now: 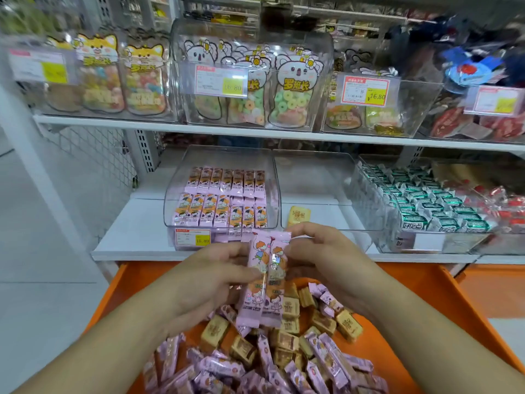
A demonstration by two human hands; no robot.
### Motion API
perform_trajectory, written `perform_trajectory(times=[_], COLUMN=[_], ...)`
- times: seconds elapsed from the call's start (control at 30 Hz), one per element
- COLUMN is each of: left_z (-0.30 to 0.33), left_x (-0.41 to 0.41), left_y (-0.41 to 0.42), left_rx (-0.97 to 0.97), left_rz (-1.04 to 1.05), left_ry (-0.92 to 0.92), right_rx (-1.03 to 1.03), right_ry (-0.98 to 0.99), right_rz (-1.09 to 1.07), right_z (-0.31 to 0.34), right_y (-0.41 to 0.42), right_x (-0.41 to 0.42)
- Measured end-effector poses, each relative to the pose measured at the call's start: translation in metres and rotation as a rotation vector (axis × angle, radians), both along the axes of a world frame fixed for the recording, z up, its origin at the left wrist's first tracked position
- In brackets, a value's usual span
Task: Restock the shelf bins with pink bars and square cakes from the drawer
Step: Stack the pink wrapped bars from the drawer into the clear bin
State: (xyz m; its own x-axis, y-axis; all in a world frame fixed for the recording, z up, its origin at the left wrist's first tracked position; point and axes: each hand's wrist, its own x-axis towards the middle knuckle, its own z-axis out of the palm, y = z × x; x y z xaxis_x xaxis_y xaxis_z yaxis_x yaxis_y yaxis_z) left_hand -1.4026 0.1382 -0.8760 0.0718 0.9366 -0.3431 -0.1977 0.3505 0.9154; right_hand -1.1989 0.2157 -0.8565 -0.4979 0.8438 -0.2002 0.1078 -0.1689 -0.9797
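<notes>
Nearest, loose pink bars (326, 362) and square cakes (287, 341) fill the orange drawer (420, 317). Above them, the left hand (210, 275) and right hand (321, 255) pinch two bars (267, 280) by their edges; the film looks light, slippery and crushable. Beyond, the bar bin (221, 200) is partly filled.

Ahead of the left hand (216, 268): clear bin (221, 194), open on top, packed with two rows of pink bars (224, 194); little room left inside.
Ahead of the right hand (321, 251): second clear bin (312, 177), nearly bare, one square cake (299, 216) at its front left; wide room to reach in.
Above both bins: upper shelf board (255, 132) caps the reach height.
Below the hands: orange drawer (412, 308), heaped with loose packets; orange floor shows far right.
Right of the right hand: bin of green-wrapped sweets (420, 206), close beside.
</notes>
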Motion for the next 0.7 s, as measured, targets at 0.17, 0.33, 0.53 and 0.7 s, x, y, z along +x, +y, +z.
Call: perform_trajectory(times=[0.17,0.33,0.53,0.7], left_z=[-0.001,-0.005,-0.003,-0.001], left_x=[0.0,-0.004,-0.01,-0.014], left_y=[0.009,0.016,0.018,0.021], left_rx=[-0.004,0.03,0.049,0.121], left_rz=[-0.024,-0.03,0.039,0.146], left_ry=[0.117,0.234,0.339,0.282], right_rx=[0.015,0.132,0.484,0.806], right_ry=[-0.003,-0.154,-0.474,-0.505], right_rz=[-0.004,-0.031,0.001,0.202], right_z=[-0.006,-0.019,-0.019,-0.007], right_y=[0.009,0.019,0.021,0.014], right_x=[-0.007,-0.016,-0.027,-0.027])
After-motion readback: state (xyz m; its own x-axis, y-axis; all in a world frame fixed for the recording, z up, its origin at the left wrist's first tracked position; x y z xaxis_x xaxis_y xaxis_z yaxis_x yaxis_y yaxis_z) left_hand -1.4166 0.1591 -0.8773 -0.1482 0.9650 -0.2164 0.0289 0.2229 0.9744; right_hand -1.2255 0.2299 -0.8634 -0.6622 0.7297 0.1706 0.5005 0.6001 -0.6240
